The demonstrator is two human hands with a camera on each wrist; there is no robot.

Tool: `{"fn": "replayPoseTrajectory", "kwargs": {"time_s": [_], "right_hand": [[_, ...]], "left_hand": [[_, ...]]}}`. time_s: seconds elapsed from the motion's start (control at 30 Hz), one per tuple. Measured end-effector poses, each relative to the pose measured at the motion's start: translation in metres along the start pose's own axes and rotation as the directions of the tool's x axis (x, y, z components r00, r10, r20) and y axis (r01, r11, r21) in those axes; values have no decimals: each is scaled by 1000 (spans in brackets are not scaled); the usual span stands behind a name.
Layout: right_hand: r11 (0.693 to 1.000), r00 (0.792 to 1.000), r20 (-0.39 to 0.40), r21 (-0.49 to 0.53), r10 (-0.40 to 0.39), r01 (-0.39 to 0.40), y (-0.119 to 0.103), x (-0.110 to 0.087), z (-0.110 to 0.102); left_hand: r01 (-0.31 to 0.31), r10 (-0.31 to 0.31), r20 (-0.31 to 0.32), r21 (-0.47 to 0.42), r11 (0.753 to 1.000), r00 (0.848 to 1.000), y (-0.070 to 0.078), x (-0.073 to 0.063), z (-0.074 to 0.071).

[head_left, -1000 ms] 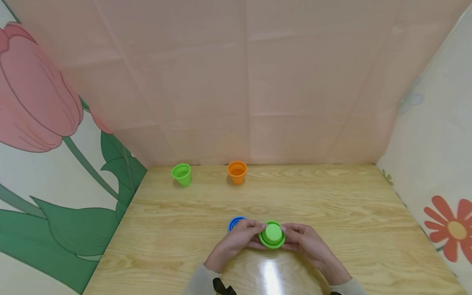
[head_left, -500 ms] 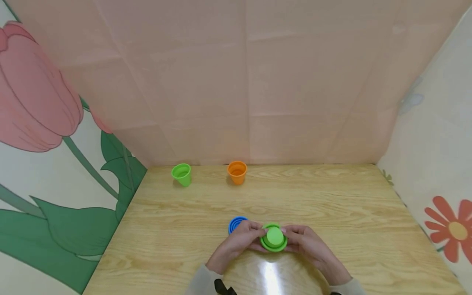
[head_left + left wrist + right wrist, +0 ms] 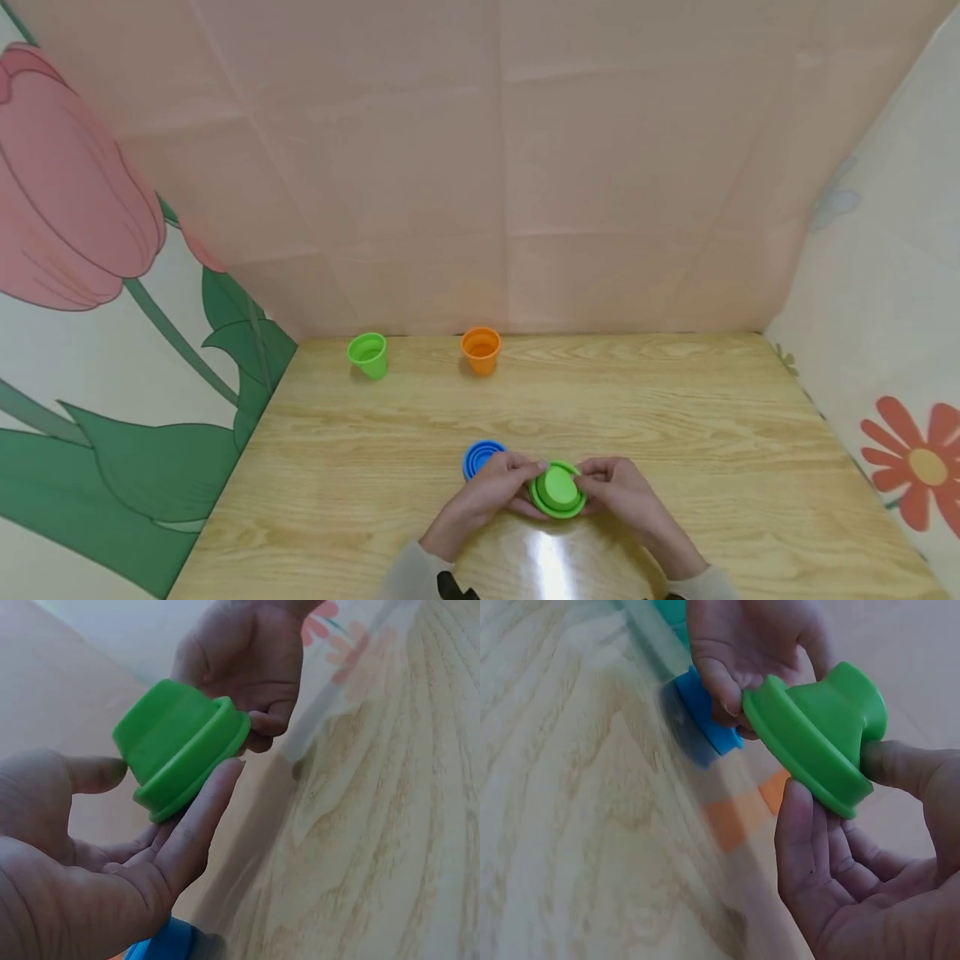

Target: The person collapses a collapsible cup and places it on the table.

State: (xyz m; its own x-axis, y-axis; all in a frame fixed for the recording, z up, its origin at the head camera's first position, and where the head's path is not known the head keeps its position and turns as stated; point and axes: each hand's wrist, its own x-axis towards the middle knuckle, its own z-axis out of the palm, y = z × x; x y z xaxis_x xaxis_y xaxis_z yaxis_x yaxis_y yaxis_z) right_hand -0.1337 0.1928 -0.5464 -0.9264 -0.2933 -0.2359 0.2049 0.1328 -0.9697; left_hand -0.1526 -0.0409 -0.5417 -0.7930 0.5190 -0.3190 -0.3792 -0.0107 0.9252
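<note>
Between both hands is a green collapsible cup (image 3: pixel 558 489), held partly folded, its small round base facing up toward the head camera. My left hand (image 3: pixel 491 492) pinches its left side, thumb on the wall and fingers under the rim, as the left wrist view shows. On the opposite side my right hand (image 3: pixel 618 496) grips it, the thumb pressing into the wall near the base; in the right wrist view the green wall (image 3: pixel 821 727) is dented there. A flattened blue collapsible cup (image 3: pixel 480 457) lies on the table just beyond the left hand, partly covered by it.
At the back of the wooden table (image 3: pixel 637 400) stand two expanded cups, a green cup (image 3: pixel 368 356) on the left and an orange cup (image 3: pixel 481 350) near the middle. A pink cloth backdrop (image 3: pixel 495 183) rises behind the table's far edge.
The green cup in the hands has shifted slightly toward the body and tilted. The right thumb has moved further onto its wall. The other cups stay in place.
</note>
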Motion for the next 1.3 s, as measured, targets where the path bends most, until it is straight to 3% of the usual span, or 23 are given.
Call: {"fn": "replayPoseTrajectory", "kwargs": {"time_s": [0.27, 0.53, 0.9, 1.07, 1.3], "right_hand": [[998, 998, -64, -61, -29, 25, 1, 1, 1], [997, 998, -28, -46, -55, 54, -1, -2, 2], [999, 999, -38, -30, -36, 35, -2, -2, 3], [1000, 994, -113, -21, -4, 2, -1, -2, 1], [1000, 985, -174, -18, -3, 0, -3, -1, -1]], "left_hand": [[14, -14, 23, -3, 1000, 1000, -1, 1, -1], [27, -27, 29, 19, 999, 999, -1, 2, -4], [-17, 17, -2, 16, 1000, 1000, -5, 3, -1], [-16, 16, 3, -42, 999, 1000, -7, 4, -2], [-52, 63, 76, -133, 990, 995, -5, 2, -3]]}}
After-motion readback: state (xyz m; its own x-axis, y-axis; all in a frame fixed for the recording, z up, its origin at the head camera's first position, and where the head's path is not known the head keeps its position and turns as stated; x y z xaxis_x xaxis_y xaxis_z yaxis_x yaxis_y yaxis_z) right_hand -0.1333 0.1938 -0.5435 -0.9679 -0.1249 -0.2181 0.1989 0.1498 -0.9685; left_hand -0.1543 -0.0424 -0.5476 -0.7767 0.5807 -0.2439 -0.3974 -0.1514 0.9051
